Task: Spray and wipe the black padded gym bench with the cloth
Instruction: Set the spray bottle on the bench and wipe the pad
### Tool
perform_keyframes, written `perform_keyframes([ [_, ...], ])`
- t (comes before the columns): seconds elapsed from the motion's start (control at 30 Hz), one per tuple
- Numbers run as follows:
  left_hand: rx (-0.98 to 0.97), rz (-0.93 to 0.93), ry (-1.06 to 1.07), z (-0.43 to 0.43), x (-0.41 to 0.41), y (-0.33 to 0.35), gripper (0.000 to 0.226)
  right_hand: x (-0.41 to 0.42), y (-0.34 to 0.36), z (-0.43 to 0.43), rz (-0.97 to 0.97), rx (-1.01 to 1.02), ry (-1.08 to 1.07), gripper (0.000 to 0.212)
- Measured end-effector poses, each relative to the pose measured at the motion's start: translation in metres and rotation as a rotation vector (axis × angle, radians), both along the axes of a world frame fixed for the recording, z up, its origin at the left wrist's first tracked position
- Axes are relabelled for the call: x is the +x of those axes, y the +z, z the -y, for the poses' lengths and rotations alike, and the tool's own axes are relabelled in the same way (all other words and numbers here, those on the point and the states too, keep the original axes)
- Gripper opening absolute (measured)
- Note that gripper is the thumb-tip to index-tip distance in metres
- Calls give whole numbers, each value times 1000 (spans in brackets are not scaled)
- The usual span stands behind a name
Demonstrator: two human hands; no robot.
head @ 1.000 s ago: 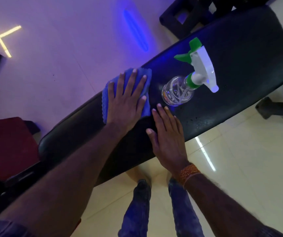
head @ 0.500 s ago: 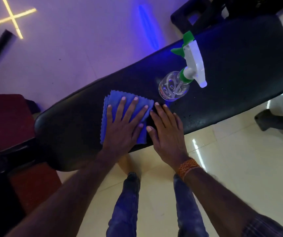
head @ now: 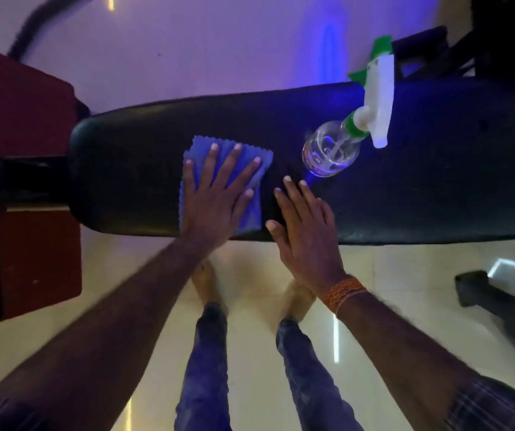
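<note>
Glossy cream tiled floor (head: pixel 250 353) streaked with light reflections, far floor washed in purple-blue light (head: pixel 218 51), red padded equipment (head: pixel 32 104) seen at left.

Both arms reach forward; left hand (head: pixel 215 197) lies flat with fingers spread, right hand (head: pixel 306 231) flat, fingers together, orange threads at its wrist

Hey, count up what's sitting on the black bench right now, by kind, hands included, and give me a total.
Blue cloth: 1
Spray bottle: 1
Hands flat on the black bench: 2, left hand on the cloth, right hand bare
Total: 4
</note>
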State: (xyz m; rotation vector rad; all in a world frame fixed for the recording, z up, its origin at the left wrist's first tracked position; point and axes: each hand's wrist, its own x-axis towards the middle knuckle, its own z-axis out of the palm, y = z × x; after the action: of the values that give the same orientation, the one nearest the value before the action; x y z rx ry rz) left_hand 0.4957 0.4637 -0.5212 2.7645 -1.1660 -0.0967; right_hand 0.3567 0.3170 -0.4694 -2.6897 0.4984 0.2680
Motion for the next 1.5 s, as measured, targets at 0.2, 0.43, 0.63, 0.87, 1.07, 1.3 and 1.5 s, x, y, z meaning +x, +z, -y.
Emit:
perform_keyframes([
  [0.2,-45,-33,238,1,-68,-4,55,-7,-8,-3,57,19,2,67],
  [0.43,-106,56,303,-1,-57,-20,54,-18,-12,12,91,-11,68,66],
  [0.63,-74,-15,281,24,-108,-8,54,-41,-11,32,68,-74,110,57],
  [0.87,-74,24,469,59,-92,-9,55,-53,-14,44,86,-42,16,53],
  [1.07,-52,-17,265,52,-118,-10,57,-60,-8,50,99,18,-28,56],
  [1.3,-11,-12,418,78,-134,-6,65,-65,-15,44,120,36,-76,53],
  [1.5,1,-13,385,79,-103,0,66,-63,-8,49,117,70,-83,62],
])
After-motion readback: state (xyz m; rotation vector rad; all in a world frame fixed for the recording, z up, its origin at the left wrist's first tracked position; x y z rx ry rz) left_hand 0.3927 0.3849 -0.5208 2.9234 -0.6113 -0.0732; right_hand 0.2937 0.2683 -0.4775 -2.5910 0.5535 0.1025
